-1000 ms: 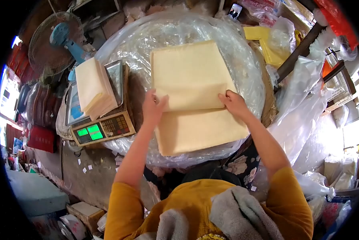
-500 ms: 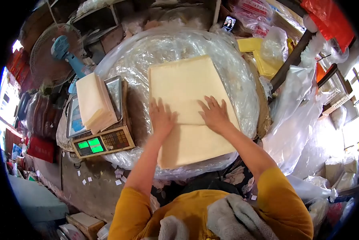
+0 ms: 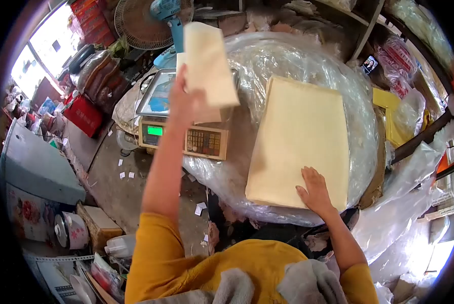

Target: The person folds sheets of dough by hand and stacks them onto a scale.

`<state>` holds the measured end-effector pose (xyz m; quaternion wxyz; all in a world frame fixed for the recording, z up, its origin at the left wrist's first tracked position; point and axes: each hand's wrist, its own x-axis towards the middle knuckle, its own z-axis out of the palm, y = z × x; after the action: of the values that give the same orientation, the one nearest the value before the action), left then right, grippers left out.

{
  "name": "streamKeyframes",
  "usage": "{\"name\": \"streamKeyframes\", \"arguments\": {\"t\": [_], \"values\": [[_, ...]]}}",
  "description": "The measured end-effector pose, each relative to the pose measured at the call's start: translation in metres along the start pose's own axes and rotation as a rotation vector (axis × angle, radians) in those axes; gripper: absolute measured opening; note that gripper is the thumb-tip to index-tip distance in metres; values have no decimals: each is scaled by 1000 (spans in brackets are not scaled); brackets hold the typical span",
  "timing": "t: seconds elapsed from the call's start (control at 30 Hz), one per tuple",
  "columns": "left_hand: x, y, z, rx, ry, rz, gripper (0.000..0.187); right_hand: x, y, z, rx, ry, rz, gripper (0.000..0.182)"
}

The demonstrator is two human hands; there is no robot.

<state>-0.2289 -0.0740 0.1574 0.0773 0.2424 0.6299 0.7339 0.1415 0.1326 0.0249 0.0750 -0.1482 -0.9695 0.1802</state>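
Note:
My left hand (image 3: 185, 99) is up over the weighing scale (image 3: 206, 143), its fingers closed on a folded cream-coloured sheet (image 3: 210, 63). More folded cream sheets show beneath it, and they hide part of the metal tray (image 3: 150, 99). My right hand (image 3: 315, 190) lies flat, fingers outstretched, near the front edge of a large, thin, cream-coloured sheet stack (image 3: 303, 126). That stack rests on a round surface wrapped in clear plastic (image 3: 247, 55).
Behind the scale stands a blue fan (image 3: 175, 30). A phone (image 3: 369, 64) is propped at the back right beside plastic bags and a yellow piece (image 3: 391, 119). Small paper scraps (image 3: 200, 208) litter the floor. A red box (image 3: 82, 115) sits to the left.
My left hand has left the large sheets and gone to the scale, taking hold of a folded sheet there. My right hand stays on the large sheets. The view has swung left.

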Motion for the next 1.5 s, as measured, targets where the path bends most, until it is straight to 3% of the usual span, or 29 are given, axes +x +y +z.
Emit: {"name": "streamKeyframes", "arguments": {"t": [0.03, 0.17, 0.23, 0.3, 0.4, 0.47, 0.53, 0.6, 0.67, 0.77, 0.9, 1.1, 1.2, 1.3, 1.4, 1.5], "values": [[24, 1, -21, 37, 5, -1, 84, 1, 1, 1, -20, -1, -11, 53], [68, -23, -67, 36, 34, -324, 77, 3, -2, 4, -93, 30, -43, 49], [59, 6, -53, 675, -59, -375, 49, 3, -14, -2, -58, 69, -60, 38], [51, -46, -54, 897, 473, 479, 42, 4, -23, -1, 21, 53, -101, 28], [-48, -33, -2, 716, 383, 629, 44, 11, -44, 11, 66, 9, -213, 18], [-99, -85, 14, 510, 221, 542, 44, 16, -60, 20, -9, -3, -314, 15], [-154, -109, 35, 259, 97, 192, 40, 24, -74, 24, -117, -19, -352, 16], [-193, -137, 36, 449, -132, 175, 45, 30, -83, 27, -195, -42, -387, 20], [-223, -158, 43, 130, -228, -189, 44, 34, -90, 31, -232, -63, -382, 19], [-241, -175, 45, -122, -292, -216, 44, 36, -94, 39, -277, -91, -385, 17], [-239, -178, 41, -179, -319, -293, 51, 36, -89, 56, -325, -54, -428, 14], [-233, -173, 42, -119, -361, -292, 68, 43, -81, 42, -44, -122, -319, 14], [-229, -170, 41, -121, -379, -355, 73, 38, -80, 38, 134, -26, -305, 20], [-229, -173, 40, 47, -473, -234, 73, 34, -87, 35, 52, 6, -340, 26], [-226, -161, 40, -242, -461, -398, 72, 34, -92, 37, -43, -10, -300, 29], [-224, -162, 39, -252, -460, -441, 71, 38, -108, 45, -246, -12, -178, 33]]}}
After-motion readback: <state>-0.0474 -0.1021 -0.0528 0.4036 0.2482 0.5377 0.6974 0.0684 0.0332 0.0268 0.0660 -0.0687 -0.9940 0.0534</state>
